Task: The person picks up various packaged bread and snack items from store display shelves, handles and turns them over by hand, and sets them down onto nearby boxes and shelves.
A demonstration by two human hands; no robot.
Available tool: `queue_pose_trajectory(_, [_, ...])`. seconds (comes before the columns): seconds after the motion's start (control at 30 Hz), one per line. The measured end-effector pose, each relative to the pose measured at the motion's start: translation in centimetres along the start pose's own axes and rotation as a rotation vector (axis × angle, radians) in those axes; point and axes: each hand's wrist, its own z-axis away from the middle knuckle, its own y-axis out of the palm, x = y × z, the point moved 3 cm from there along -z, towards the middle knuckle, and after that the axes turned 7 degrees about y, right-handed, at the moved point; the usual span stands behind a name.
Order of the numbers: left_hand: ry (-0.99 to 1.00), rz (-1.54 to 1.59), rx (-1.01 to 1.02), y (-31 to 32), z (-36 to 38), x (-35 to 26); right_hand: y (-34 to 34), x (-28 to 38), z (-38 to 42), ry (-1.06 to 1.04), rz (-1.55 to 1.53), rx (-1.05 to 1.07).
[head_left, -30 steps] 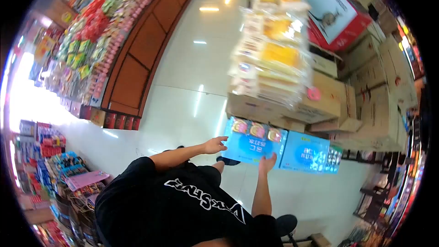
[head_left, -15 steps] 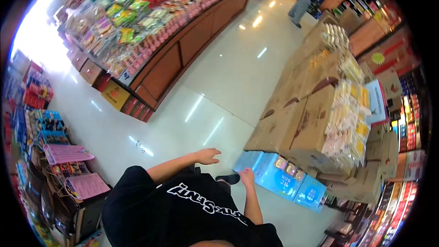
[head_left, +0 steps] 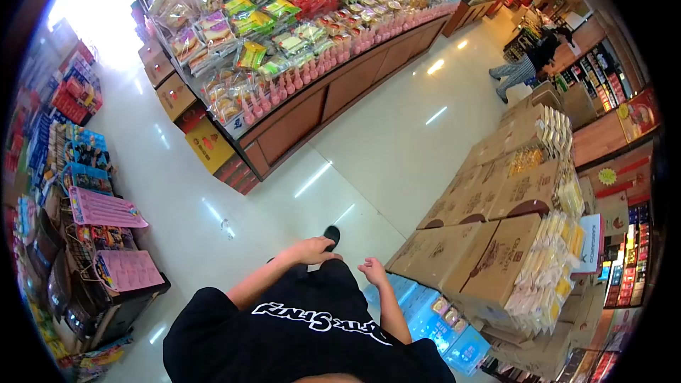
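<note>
Shop aisle: both hands empty, fingers loosely spread, left hand point(head_left: 310, 250) at 9 o'clock of right hand point(head_left: 374, 270), which hovers just above blue cartons point(head_left: 433, 315) stacked on floor w/ brown boxes point(head_left: 489, 255) at 3 o'clock.

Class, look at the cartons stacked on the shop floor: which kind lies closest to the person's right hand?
The light blue cartons at the foot of the stack, just beside the right hand; the brown cardboard boxes sit higher and further off.
</note>
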Motion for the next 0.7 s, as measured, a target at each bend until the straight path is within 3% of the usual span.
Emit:
queue_pose_trajectory(0.07, [0.078,-0.029,-0.04,-0.6,-2.1,0.8,0.2,-0.9,-3.0,-0.025,-0.031,0.0])
queue_pose_trajectory(0.17, [0.174,-0.041,0.01,-2.1,-6.0,1.2,-1.5,1.5,-5.9,0.123,-0.369,0.1])
queue_pose_trajectory(0.33, [0.346,0.037,0.027,-6.6,-14.0,-1.1,-4.3,3.6,-14.7,0.105,-0.371,0.087])
queue_pose_trajectory(0.43, [0.224,0.08,0.075,-11.5,-18.6,-4.4,-7.6,6.3,-19.2,0.107,-0.399,0.065])
queue_pose_trajectory(0.53, [0.27,0.108,0.144,-15.5,-24.1,-5.5,-10.7,7.5,-24.2,0.053,-0.45,0.01])
queue_pose_trajectory(0.7, [0.231,0.096,-0.018,-20.9,-30.0,-4.9,-15.9,7.4,-30.6,0.096,-0.46,-0.107])
